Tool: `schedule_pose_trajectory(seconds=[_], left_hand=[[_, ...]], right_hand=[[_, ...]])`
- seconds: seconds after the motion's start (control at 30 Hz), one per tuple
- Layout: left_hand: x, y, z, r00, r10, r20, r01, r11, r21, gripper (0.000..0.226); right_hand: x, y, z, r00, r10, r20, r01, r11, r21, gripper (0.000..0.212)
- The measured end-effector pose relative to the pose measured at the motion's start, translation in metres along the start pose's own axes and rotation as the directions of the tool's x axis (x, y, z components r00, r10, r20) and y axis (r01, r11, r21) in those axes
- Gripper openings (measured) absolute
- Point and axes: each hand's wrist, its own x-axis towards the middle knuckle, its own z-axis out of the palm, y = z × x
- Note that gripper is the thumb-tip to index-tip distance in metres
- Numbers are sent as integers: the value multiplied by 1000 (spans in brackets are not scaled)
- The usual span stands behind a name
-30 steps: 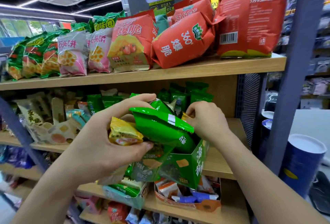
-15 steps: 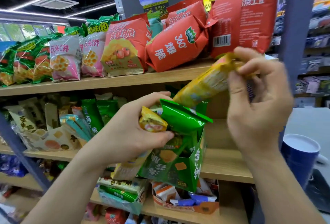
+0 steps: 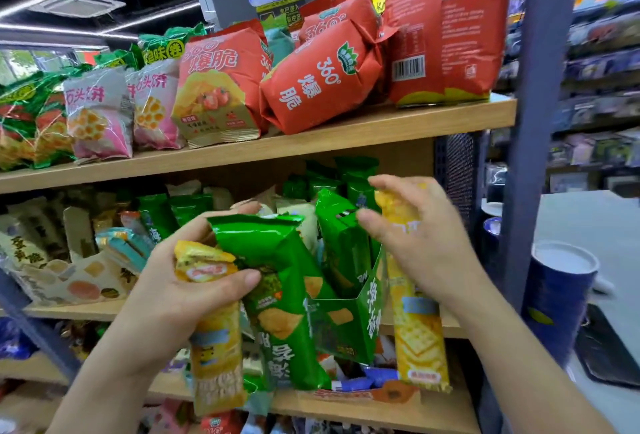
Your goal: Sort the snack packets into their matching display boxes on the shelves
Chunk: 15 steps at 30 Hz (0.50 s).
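The left hand clamps two packets together: a long yellow foil biscuit packet and a glossy green foil cracker packet. Just right stands an open green cardboard display box. The right hand pinches the top of a second long yellow packet, which hangs beside that box. These look light, slippery and crushable, so the sealed ends are probably the best hold

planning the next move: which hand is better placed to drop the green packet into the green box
The left hand: its fingers grip the green packet right beside the open green box. The right hand is busy holding a yellow cracker packet.
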Motion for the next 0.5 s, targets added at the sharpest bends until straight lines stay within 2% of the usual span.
schedule_pose_trajectory(seconds=[0.03, 0.07, 0.13, 0.23, 0.3, 0.4, 0.5], left_hand=[[-3, -3, -3, 1000, -18, 3, 18, 1000, 0, 59], [-6, -5, -7, 999, -42, 3, 42, 999, 8, 60], [-8, -11, -12, 996, -89, 15, 89, 995, 36, 63], [-7, -16, -17, 990, -137, 35, 135, 990, 48, 69], [-5, -16, -19, 988, -147, 45, 144, 988, 62, 74], [1, -16, -19, 984, -157, 88, 147, 983, 107, 73], [11, -16, -13, 968, -175, 178, 148, 977, 152, 73]], right_hand=[[-1, 4, 3, 997, 44, 62, -42, 999, -22, 65], [-1, 5, 6, 993, 65, 97, -63, 998, -26, 79], [-1, -1, 10, 988, 45, 149, -41, 999, -29, 88], [5, -9, 19, 990, -9, 141, 36, 981, -189, 75], [12, -6, 23, 995, -36, 95, 62, 956, -286, 55], [32, 8, 16, 992, 52, 112, -11, 942, -336, 28], [54, 14, 4, 962, 155, 224, -42, 897, -441, 30]])
